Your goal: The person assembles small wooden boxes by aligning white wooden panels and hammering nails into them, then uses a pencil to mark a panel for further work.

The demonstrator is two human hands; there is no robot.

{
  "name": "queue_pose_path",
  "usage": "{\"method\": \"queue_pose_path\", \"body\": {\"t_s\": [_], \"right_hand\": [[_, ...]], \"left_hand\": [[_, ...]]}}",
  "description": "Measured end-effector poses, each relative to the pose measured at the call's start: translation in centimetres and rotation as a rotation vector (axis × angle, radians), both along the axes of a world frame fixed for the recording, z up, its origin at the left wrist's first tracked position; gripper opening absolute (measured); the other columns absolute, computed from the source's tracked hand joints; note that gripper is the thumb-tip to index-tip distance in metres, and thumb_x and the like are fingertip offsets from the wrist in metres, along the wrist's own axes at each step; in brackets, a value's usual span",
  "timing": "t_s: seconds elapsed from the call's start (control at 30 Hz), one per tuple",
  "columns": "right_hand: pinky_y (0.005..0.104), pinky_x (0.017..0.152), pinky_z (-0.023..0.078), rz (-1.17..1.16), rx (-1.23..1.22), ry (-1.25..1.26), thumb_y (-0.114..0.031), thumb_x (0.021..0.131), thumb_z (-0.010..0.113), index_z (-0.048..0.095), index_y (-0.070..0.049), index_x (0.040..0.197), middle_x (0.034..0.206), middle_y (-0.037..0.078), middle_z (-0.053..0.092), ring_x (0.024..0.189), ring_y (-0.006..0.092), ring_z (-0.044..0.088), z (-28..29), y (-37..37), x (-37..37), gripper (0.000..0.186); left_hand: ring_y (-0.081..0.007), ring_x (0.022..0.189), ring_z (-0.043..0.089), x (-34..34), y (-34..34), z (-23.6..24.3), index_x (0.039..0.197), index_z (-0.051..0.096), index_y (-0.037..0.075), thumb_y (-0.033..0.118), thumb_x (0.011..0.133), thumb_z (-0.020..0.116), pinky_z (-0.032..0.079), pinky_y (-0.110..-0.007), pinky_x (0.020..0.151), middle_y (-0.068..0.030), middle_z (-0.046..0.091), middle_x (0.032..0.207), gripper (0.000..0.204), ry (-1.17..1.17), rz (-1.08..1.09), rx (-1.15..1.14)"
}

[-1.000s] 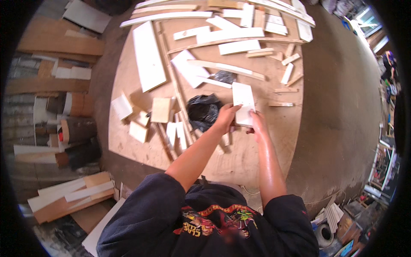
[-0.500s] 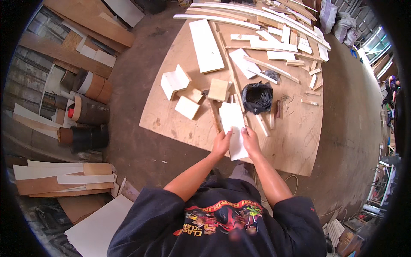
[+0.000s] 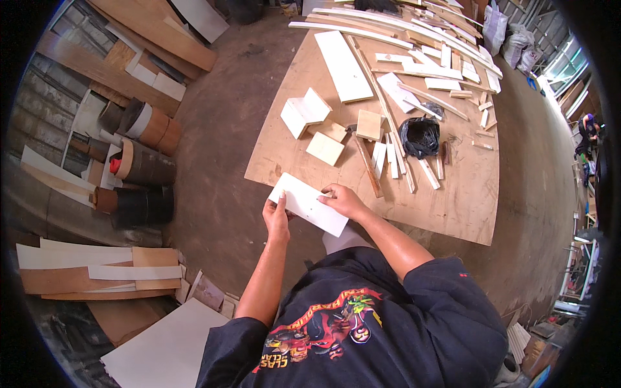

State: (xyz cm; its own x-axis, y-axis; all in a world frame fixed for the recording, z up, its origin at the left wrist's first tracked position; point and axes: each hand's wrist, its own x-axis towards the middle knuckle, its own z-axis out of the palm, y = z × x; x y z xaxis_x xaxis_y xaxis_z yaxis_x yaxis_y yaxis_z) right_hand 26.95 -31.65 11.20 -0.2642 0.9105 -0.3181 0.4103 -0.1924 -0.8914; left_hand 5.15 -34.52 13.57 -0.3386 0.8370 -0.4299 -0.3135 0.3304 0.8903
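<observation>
A short white board (image 3: pixel 304 205) is held between my two hands, over the near left corner of the plywood table (image 3: pixel 446 213). My left hand (image 3: pixel 278 218) grips its left part, thumb on the top face and fingers underneath. At its right side, my right hand (image 3: pixel 344 200) pinches the edge. Small dark marks show on the board's face. Beyond it on the table lie a white L-shaped wooden piece (image 3: pixel 305 113), small joined wooden blocks (image 3: pixel 325 147) and a hammer (image 3: pixel 369 165) with its handle toward me. A square wooden block (image 3: pixel 369 124) sits by the hammer's head.
A black plastic bag (image 3: pixel 419 137) stands open among thin strips. A larger white board (image 3: pixel 344 66) and long white strips (image 3: pixel 388 32) cover the far side. Rolls of sheet material (image 3: pixel 145 165) and stacked panels (image 3: pixel 103 271) line the left floor. A person (image 3: pixel 588 129) is far right.
Both hands have carried the white board to the left, off the tabletop's middle front, and turned it from nearly upright to slanting. My view has shifted, so the table appears further right.
</observation>
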Motion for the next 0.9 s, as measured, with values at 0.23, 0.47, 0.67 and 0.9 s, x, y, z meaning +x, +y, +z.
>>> {"method": "queue_pose_path", "body": {"t_s": [0.23, 0.47, 0.67, 0.9], "right_hand": [[0.0343, 0.085, 0.056, -0.519, -0.206, 0.444, -0.025, 0.09, 0.079, 0.062, 0.002, 0.123, 0.109, 0.014, 0.071, 0.097, 0.0207, 0.07, -2.5, 4.8, 0.0, 0.047], [0.0302, 0.058, 0.057, -0.655, -0.351, 0.57, -0.016, 0.099, 0.066, 0.055, -0.006, 0.125, 0.108, 0.008, 0.065, 0.083, 0.018, 0.068, -1.7, 9.7, -0.7, 0.031], [0.0275, 0.057, 0.056, -0.742, -0.216, 0.555, -0.009, 0.096, 0.067, 0.054, -0.004, 0.126, 0.113, 0.008, 0.065, 0.084, 0.0167, 0.068, -1.9, 13.4, 0.2, 0.032], [0.0289, 0.061, 0.058, -0.843, -0.145, 0.46, -0.003, 0.091, 0.07, 0.052, 0.0, 0.128, 0.116, 0.012, 0.066, 0.092, 0.0178, 0.069, -1.4, 15.7, 0.9, 0.041]], "left_hand": [[-0.014, 0.066, 0.064, -2.5, 7.7, 0.1, 0.126, 0.051, 0.007, 0.02, 0.099, 0.069, 0.063, -0.034, 0.063, -0.0075, 0.064, 0.101, 0.035, -0.136, -0.031, 0.041], [-0.0189, 0.083, 0.071, -4.9, 17.7, 0.0, 0.128, 0.054, 0.006, 0.019, 0.1, 0.067, 0.063, -0.035, 0.07, -0.0099, 0.068, 0.106, 0.034, -0.166, -0.262, -0.011], [-0.0165, 0.089, 0.069, -4.9, 25.9, 1.3, 0.132, 0.061, 0.0, 0.025, 0.101, 0.065, 0.058, -0.032, 0.074, -0.0107, 0.071, 0.108, 0.04, 0.189, -0.525, 0.013], [-0.0233, 0.086, 0.069, -2.8, 34.8, -1.1, 0.133, 0.064, -0.002, 0.025, 0.096, 0.07, 0.054, -0.037, 0.078, -0.0167, 0.074, 0.105, 0.047, 0.689, -0.914, 0.356]]}}
